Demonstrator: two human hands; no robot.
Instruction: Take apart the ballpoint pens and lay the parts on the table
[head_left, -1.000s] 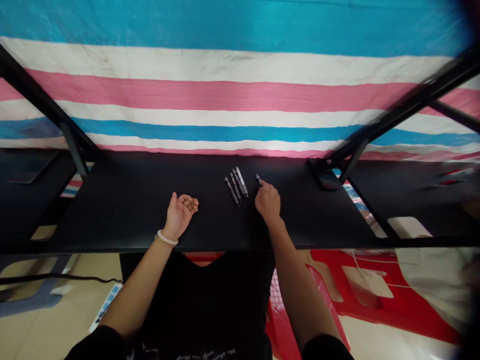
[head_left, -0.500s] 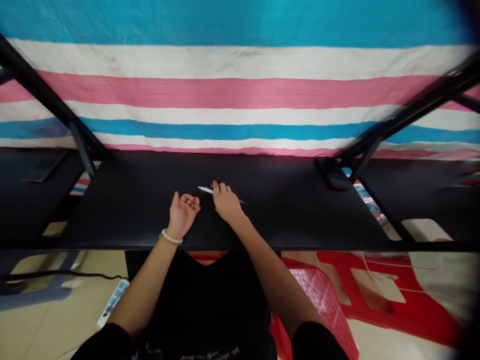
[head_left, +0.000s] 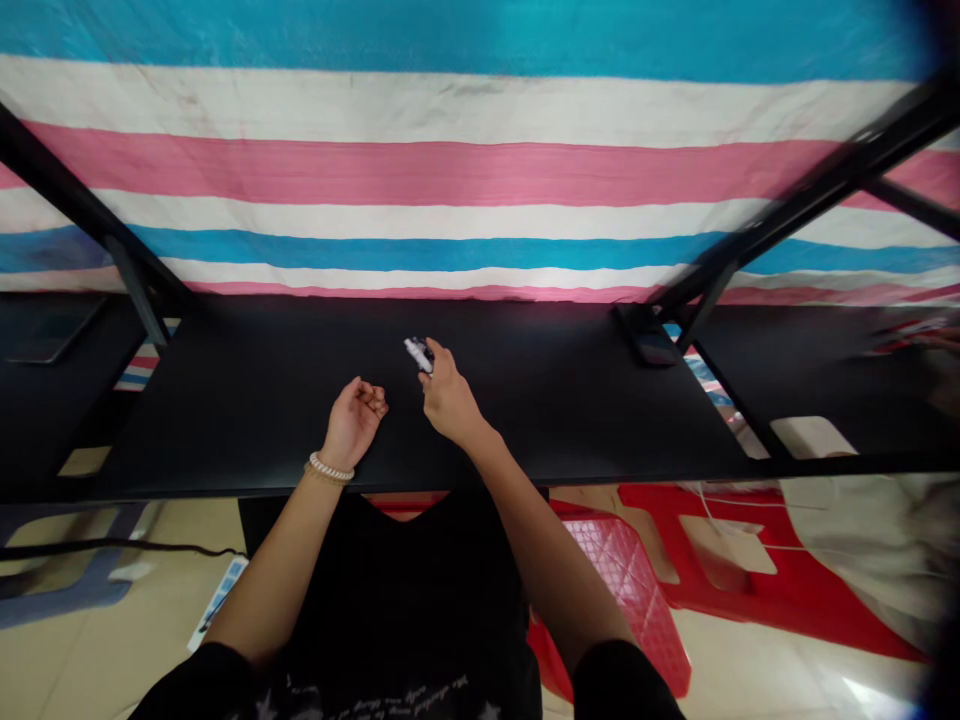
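My right hand [head_left: 452,402] is closed on a white pen [head_left: 418,355], just above the black table [head_left: 525,400]. The white end sticks out past my fingers to the upper left, with a dark part beside it that is too blurred to make out. My palm and fingers hide the rest of the pen. To the left, my left hand [head_left: 356,420] rests on its side near the table's front edge, fingers loosely curled and nothing visible in it. A white coiled band and a beaded bracelet [head_left: 330,468] circle that wrist.
A dark phone [head_left: 651,338] lies at the table's right end, by a black metal frame bar [head_left: 787,215]. Behind hangs a striped sheet [head_left: 450,170]. Red plastic stools [head_left: 622,570] and a white power strip [head_left: 217,600] are below. A tablet-like device [head_left: 56,330] lies on the left table.
My right hand has turned and lifted slightly, and the pen's white end now points more steeply up and away. My left hand has curled a little more. The whole view has shifted slightly.
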